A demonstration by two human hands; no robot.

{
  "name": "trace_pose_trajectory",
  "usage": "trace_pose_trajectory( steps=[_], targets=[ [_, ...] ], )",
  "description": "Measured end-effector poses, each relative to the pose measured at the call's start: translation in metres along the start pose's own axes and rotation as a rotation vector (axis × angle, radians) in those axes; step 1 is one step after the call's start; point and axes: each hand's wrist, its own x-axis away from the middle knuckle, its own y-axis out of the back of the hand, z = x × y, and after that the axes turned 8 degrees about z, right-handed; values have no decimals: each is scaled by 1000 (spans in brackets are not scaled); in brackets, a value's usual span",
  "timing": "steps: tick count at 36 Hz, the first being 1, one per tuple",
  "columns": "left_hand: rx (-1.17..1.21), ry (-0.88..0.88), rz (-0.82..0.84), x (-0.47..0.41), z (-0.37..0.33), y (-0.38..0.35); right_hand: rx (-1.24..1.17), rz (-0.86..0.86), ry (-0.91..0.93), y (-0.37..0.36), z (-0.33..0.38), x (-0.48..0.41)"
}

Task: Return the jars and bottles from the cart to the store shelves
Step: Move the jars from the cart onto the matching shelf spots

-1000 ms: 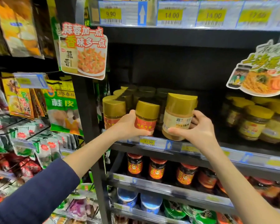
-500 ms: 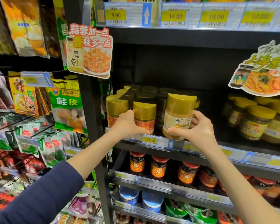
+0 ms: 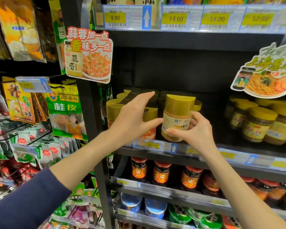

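A tan jar with a gold lid and white label point(image 3: 177, 118) stands at the front edge of the dark middle shelf point(image 3: 238, 158). My right hand point(image 3: 194, 129) grips its lower right side, thumb across the front. My left hand point(image 3: 134, 118) is spread with straight fingers in front of the red-labelled gold-lidded jar point(image 3: 149, 124) to the left, thumb tip near the tan jar. More gold-lidded jars point(image 3: 114, 108) stand behind and left of it. The cart is out of view.
Yellow-lidded jars point(image 3: 261, 124) fill the shelf's right side. Red-lidded chili jars point(image 3: 161, 173) stand on the shelf below, blue and green lidded tubs point(image 3: 153, 208) lower still. Hanging spice packets point(image 3: 64, 111) crowd the left. Promo signs point(image 3: 89, 53) jut out at shelf height.
My left hand has let go of the red-labelled jar and opened, lifting in front of the jars. The tan jar stays in my right hand at the shelf's front edge.
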Motion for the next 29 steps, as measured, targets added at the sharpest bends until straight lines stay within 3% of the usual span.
trace_pose_trajectory(
  steps=[13,22,29],
  targets=[
    [-69,71,365,-89,-27,-1,59,-51,-40,-1,-2,4],
    [-26,56,440,-99,-24,2,111,-85,-5,-1,-3,10],
    [-7,61,423,-97,-20,1,119,-2,33,1,-4,13]
  ],
)
